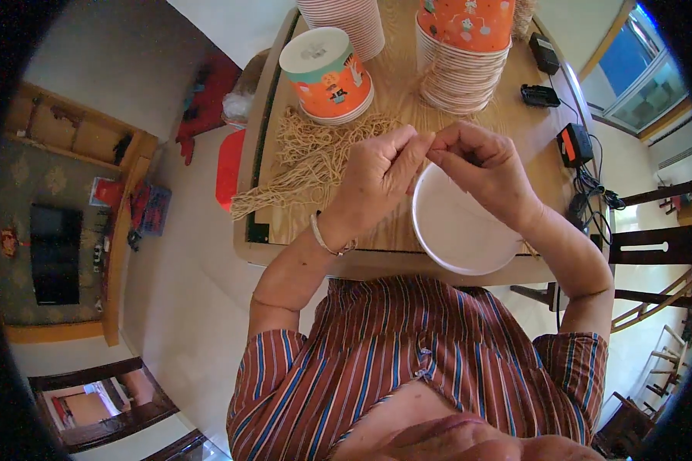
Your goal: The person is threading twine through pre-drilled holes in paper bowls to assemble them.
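My left hand (382, 175) and my right hand (490, 175) meet fingertip to fingertip above the table. Both are closed in a pinch, and whatever lies between the fingers is hidden or too small to name. Just below my right hand is a white round paper bucket (467, 230), close to the table's front edge; my right fingers overlap its far rim. Left of my left hand lies a loose pile of beige twisted cords (309, 170). An orange and green printed paper bucket (332, 81) stands upside down at the far side of the pile.
A tall stack of nested orange paper buckets (464, 73) stands at the far middle, another stack (344, 27) at the far left. Black chargers (540, 95) and an adapter with tangled cables (575, 146) sit along the right edge. A red stool (229, 170) is beside the wooden table (384, 229).
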The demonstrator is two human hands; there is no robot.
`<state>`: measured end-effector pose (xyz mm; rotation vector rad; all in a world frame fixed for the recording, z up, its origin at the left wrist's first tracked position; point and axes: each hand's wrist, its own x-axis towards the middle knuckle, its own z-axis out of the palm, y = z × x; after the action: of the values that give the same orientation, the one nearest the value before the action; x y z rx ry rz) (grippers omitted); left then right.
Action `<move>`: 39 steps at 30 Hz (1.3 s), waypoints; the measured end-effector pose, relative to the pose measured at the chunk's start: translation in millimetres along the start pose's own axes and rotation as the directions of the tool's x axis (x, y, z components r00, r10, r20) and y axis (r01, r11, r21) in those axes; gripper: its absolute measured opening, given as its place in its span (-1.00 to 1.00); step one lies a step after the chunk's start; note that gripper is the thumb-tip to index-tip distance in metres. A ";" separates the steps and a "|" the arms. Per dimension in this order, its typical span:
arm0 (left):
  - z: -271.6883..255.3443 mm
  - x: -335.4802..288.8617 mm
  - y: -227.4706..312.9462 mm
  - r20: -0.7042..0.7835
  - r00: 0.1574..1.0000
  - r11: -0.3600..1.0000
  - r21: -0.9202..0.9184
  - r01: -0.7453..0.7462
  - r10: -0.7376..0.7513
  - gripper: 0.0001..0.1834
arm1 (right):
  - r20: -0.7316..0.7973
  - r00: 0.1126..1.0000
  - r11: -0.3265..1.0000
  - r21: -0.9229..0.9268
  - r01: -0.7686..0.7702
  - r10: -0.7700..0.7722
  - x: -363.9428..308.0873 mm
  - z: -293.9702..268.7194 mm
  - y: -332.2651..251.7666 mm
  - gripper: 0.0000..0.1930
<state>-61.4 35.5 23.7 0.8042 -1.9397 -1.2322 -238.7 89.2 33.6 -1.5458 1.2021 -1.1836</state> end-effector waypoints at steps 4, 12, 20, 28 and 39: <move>-1.3 -4.1 -0.4 0.001 0.999 0.997 -0.071 -0.032 0.032 -0.74 | 0.029 0.999 0.998 -0.059 -0.034 0.035 -1.5 0.3 -7.7 -0.87; -14.0 -5.3 1.1 0.143 0.989 0.998 -0.045 0.045 -0.038 -0.83 | 0.014 0.995 0.970 -0.220 0.103 -0.103 -3.1 -0.1 8.1 -0.88; -18.7 -5.6 -7.0 0.202 0.979 0.999 -0.009 0.037 -0.035 -0.89 | 0.045 0.992 0.901 -0.416 0.125 -0.117 -14.5 -1.6 -2.0 -0.92; -9.2 -5.7 -14.0 0.175 0.983 0.988 -0.135 0.078 -0.054 -0.92 | 0.120 0.937 0.801 -0.491 0.343 -0.328 -18.3 -4.5 12.1 -0.93; -11.5 -8.6 -15.5 0.219 0.971 0.988 0.099 -0.116 0.092 -0.93 | 0.073 0.997 0.955 -0.294 0.048 -0.027 -31.6 2.1 16.4 -0.87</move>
<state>-45.0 31.1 11.0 0.6361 -2.2115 -1.1965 -243.0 116.9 11.6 -1.8214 1.3559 -0.9987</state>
